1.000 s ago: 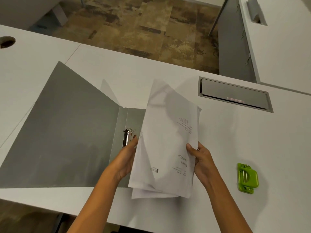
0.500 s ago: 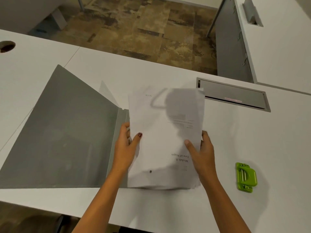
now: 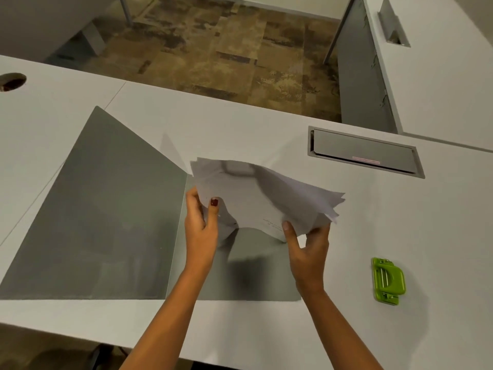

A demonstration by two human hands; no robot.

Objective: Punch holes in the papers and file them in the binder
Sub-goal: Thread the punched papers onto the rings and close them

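Observation:
A grey binder point(image 3: 106, 222) lies open on the white desk, its left cover flat and its right cover partly under the papers. I hold a stack of white papers point(image 3: 256, 198) above the right cover, tilted away from me with the near edge lifted. My left hand point(image 3: 200, 225) pinches the stack's left edge, thumb on top. My right hand point(image 3: 306, 249) grips the near right corner, where the sheets fan apart. The binder's rings are hidden behind the papers and my left hand. A green hole punch point(image 3: 388, 281) lies on the desk to the right, apart from both hands.
A grey cable hatch point(image 3: 362, 153) is set into the white desk point(image 3: 266, 124) beyond the papers. A round cable hole point(image 3: 12, 81) sits at the far left. Another white desk point(image 3: 440, 62) stands at the right. Patterned floor shows beyond the desk's far edge.
The papers went from lying nearly upright toward me to tipped flat and away, near edge raised, uncovering the binder's right cover. My left hand slid up the stack's left edge.

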